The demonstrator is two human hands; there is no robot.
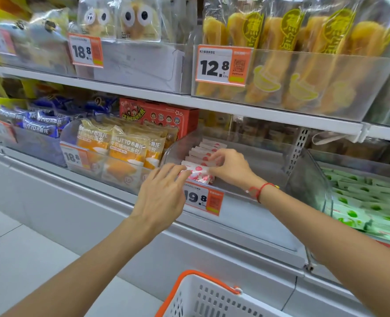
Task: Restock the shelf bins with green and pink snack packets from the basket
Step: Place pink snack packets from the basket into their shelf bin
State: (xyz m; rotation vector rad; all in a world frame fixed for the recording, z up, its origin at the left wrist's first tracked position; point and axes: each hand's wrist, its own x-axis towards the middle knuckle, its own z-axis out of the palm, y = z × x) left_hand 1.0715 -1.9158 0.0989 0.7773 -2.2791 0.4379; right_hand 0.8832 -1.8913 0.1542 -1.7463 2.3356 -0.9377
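Note:
A clear shelf bin [246,216] on the lower shelf holds a row of pink-and-white snack packets [204,148] standing along its left side. At the bin's front, my left hand [160,196] and my right hand [229,167] both pinch the frontmost pink packet [199,173], one at each end. The bin to the right is filled with several green snack packets [367,202]. The white basket [212,300] with an orange rim sits below my arms at the bottom edge; its contents are hidden.
An orange 19.8 price tag [203,199] hangs on the pink bin's front. Left of it stands a bin of orange bread packs [120,147], then blue packs [36,121]. The upper shelf [143,90] carries yellow pastry bags [303,60]. Grey floor lies at lower left.

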